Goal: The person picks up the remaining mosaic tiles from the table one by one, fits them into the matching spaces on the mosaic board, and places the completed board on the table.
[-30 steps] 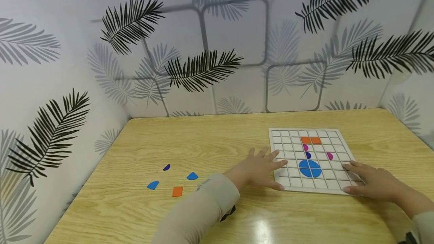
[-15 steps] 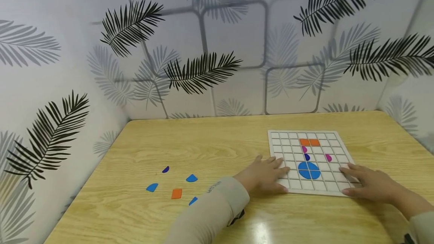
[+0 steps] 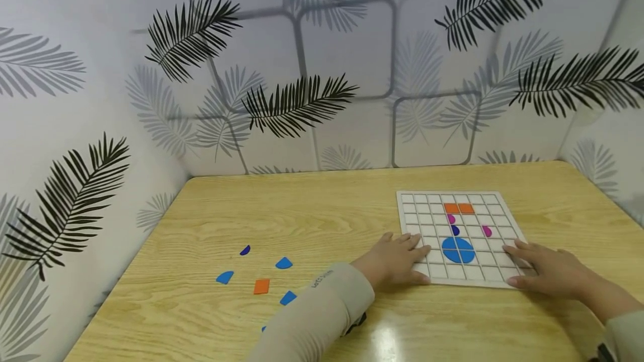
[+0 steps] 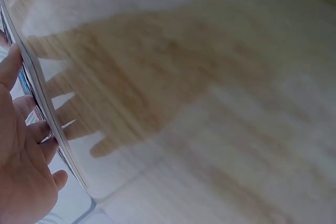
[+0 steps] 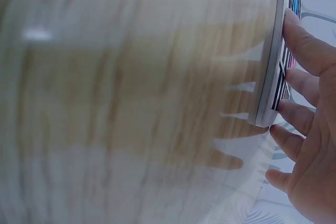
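Observation:
A white grid board [image 3: 432, 270] lies flat on the table at the right in the head view. On it are two orange squares [image 3: 459, 208], two magenta half-discs [image 3: 487, 231], a dark blue half-disc [image 3: 455, 230] and a blue disc [image 3: 458, 250] made up of wedges. My left hand [image 3: 394, 260] rests with spread fingers on the board's left edge. At the lower right edge, my right hand [image 3: 550, 270] touches the board, its fingers extended. Both wrist views show the left hand [image 4: 26, 145] and the right hand [image 5: 310, 114] with fingertips against the board's rim.
Loose pieces lie left on the wooden table [image 3: 327, 205]: a dark blue half-disc [image 3: 245, 250], an orange square [image 3: 261, 286] and several blue wedges [image 3: 284, 263]. My left sleeve [image 3: 317, 312] partly covers one. A leaf-patterned wall [image 3: 352, 144] stands behind the table.
My left hand has moved right, farther onto the board's left edge. Its sleeve has shifted too, uncovering more blue pieces. The right hand stays at the board's right edge.

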The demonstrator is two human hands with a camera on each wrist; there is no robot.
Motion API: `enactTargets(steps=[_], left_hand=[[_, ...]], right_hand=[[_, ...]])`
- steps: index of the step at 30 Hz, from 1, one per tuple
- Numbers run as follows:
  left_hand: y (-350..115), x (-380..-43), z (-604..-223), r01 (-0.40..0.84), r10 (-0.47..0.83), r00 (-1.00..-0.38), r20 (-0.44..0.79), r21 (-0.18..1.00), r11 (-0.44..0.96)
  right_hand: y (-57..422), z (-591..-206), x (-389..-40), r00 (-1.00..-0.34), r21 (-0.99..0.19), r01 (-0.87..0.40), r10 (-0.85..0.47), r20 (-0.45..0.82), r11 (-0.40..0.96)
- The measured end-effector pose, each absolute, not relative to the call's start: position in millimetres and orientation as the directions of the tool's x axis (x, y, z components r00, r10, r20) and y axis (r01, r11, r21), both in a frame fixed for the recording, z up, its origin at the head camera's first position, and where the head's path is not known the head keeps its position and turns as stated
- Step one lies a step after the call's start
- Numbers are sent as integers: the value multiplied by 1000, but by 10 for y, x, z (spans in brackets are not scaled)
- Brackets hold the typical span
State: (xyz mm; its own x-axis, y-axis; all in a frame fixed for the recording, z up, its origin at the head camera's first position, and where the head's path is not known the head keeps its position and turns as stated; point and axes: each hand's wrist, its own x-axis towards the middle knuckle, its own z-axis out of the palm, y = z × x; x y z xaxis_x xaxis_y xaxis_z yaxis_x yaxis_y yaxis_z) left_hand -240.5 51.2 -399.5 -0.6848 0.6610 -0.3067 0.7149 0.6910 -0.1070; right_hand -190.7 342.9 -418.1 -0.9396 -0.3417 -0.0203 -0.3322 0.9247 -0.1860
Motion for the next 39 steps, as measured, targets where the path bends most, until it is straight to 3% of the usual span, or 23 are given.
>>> enactTargets(steps=[22,39], left_hand=[[367,-2360,-3947,721,677,-675,-295,-64,690],[29,-2337,-4004,711,678,-673,-295,-6,703]], right_hand=[[3325,-4156,-1874,-944,-164,-317,-327,-39,934],[3036,-4165,-1838,-923,-241,-378,-385,22,894]])
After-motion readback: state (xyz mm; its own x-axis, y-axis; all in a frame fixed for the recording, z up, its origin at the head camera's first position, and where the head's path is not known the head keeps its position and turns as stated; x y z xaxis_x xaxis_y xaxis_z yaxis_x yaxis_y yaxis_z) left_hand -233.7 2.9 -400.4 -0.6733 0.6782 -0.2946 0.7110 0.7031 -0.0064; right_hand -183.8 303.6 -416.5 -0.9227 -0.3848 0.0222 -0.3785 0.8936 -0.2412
